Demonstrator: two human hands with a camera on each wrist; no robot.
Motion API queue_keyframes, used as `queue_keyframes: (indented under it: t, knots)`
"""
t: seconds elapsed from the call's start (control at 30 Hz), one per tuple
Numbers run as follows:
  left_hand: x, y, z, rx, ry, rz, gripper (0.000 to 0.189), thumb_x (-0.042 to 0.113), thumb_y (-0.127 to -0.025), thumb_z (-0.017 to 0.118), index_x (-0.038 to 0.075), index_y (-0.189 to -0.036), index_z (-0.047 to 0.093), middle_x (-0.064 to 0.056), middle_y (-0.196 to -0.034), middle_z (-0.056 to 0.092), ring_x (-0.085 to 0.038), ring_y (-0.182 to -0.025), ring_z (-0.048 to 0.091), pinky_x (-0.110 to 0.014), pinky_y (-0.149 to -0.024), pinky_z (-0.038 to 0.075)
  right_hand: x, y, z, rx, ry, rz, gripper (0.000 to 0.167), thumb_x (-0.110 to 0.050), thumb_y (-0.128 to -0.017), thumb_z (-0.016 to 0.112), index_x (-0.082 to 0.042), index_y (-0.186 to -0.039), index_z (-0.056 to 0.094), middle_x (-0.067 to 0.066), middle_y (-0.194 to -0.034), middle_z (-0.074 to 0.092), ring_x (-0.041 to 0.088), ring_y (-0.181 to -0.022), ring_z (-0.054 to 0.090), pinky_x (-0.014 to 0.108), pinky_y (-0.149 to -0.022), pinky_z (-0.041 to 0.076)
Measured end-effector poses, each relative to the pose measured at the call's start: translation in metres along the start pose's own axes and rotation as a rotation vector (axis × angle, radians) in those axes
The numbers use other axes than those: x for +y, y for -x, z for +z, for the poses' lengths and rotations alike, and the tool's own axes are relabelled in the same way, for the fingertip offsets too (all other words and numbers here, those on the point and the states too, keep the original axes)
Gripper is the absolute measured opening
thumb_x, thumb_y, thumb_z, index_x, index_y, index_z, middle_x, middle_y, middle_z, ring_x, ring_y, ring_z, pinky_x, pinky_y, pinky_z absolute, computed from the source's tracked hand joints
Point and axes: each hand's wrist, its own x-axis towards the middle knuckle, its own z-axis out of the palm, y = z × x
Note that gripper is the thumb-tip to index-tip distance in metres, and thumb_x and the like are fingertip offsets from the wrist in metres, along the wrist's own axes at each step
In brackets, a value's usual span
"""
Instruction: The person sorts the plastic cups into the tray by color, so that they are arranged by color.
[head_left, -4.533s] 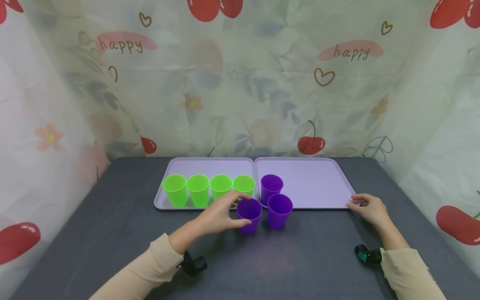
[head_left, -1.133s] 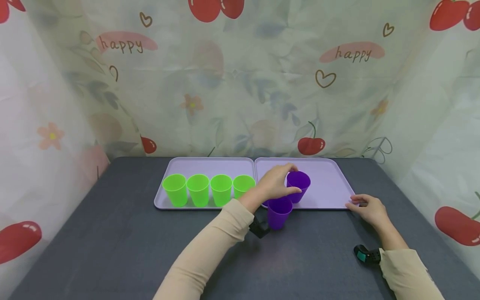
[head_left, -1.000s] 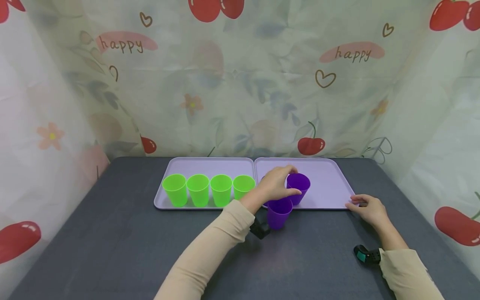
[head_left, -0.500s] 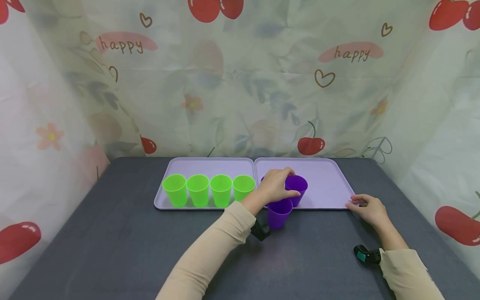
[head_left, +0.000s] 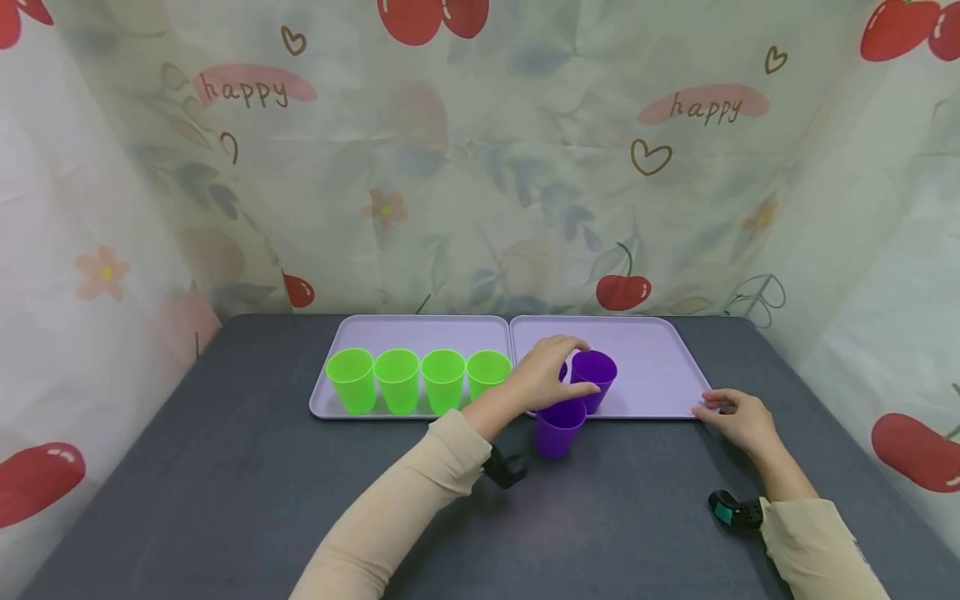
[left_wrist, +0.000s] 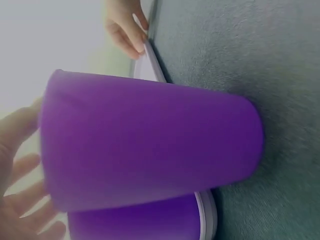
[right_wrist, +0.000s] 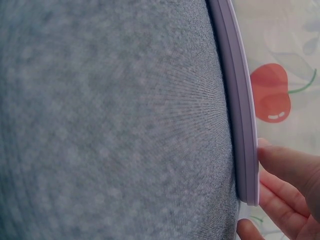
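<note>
My left hand (head_left: pixel 542 375) is around the rim of a purple cup (head_left: pixel 596 385) standing on the right lilac tray (head_left: pixel 645 350). Its fingers are spread and look loose on the cup. Another purple cup (head_left: pixel 557 433) stands on the table just in front of the tray; a purple cup, close up, fills the left wrist view. Behind my left hand a further purple cup is mostly hidden. My right hand (head_left: pixel 738 417) holds the front right corner of the tray; in the right wrist view the thumb (right_wrist: pixel 282 162) lies on the tray's rim.
Several green cups (head_left: pixel 397 383) stand in a row on the left lilac tray (head_left: pixel 420 329). The two trays sit side by side near the back of the dark table (head_left: pixel 240 467). A patterned cloth (head_left: pixel 480 208) hangs behind and at both sides.
My left hand has carried a purple cup from the table to the right tray, lowered it beside the first one, and now loosens, drawing slightly left. The right hand has stayed at the tray corner.
</note>
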Motion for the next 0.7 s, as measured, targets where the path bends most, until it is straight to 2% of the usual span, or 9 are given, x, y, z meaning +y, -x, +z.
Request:
queue_keyframes:
  t: [0.2, 0.33, 0.5, 0.7]
  knots:
    - [-0.003, 0.022, -0.008, 0.031, 0.111, 0.049, 0.05, 0.034, -0.083, 0.069, 0.007, -0.123, 0.055, -0.005, -0.125, 0.058, -0.02, -0.121, 0.05, -0.034, -0.104, 0.041, 0.0, 0.0, 0.0, -0.007, -0.009, 0.002, 0.051, -0.032, -0.088, 0.063, 0.01, -0.116, 0.056, 0.03, -0.113, 0.06, 0.042, -0.102, 0.057, 0.023, -0.067, 0.044]
    - [-0.006, 0.037, -0.01, 0.075, 0.173, 0.082, 0.047, 0.029, -0.082, 0.071, 0.005, -0.12, 0.057, -0.008, -0.121, 0.06, -0.021, -0.117, 0.052, -0.034, -0.102, 0.042, 0.0, 0.0, 0.0, -0.006, -0.01, 0.003, 0.051, -0.032, -0.088, 0.063, 0.01, -0.116, 0.056, 0.03, -0.113, 0.061, 0.041, -0.1, 0.058, 0.023, -0.066, 0.044]
    - [-0.009, 0.054, -0.007, 0.112, 0.202, 0.091, 0.045, 0.026, -0.081, 0.072, 0.003, -0.117, 0.058, -0.009, -0.118, 0.06, -0.023, -0.115, 0.053, -0.034, -0.1, 0.043, 0.0, 0.0, 0.0, -0.01, -0.009, 0.011, 0.051, -0.032, -0.088, 0.063, 0.01, -0.116, 0.056, 0.03, -0.113, 0.06, 0.041, -0.101, 0.057, 0.023, -0.066, 0.043]
    - [-0.014, 0.069, 0.0, 0.138, 0.194, 0.088, 0.047, 0.028, -0.079, 0.074, 0.006, -0.117, 0.058, -0.007, -0.117, 0.06, -0.021, -0.114, 0.053, -0.033, -0.099, 0.045, 0.001, 0.0, 0.001, -0.006, -0.008, 0.004, 0.051, -0.032, -0.088, 0.063, 0.01, -0.116, 0.056, 0.03, -0.113, 0.061, 0.041, -0.102, 0.057, 0.023, -0.066, 0.043]
